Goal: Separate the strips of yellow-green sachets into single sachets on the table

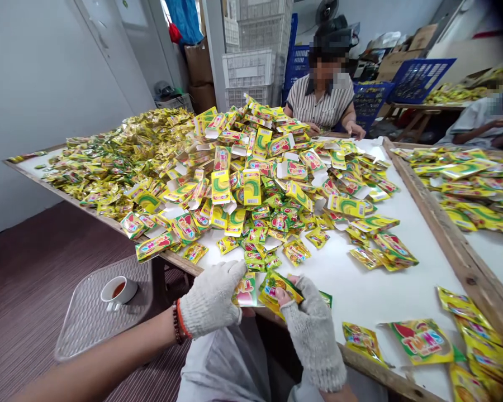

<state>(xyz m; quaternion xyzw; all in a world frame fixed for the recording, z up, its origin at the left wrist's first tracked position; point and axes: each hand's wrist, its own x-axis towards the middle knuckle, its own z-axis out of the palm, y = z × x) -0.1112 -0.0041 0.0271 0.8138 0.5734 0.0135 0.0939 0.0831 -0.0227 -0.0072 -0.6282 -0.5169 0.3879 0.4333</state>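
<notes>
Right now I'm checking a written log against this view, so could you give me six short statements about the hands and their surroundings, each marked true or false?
1. The right hand holds a yellow packet. True.
2. The left hand is away from every box. False: it is on a printed box.
3. Both hands are bare. False: each wears a pale knitted glove.
4. A white cup stands on a low grey stand beside the table. True.
5. The cup is empty. False: it holds reddish-brown liquid.
6. The person across the table wears a striped top. True.
</notes>
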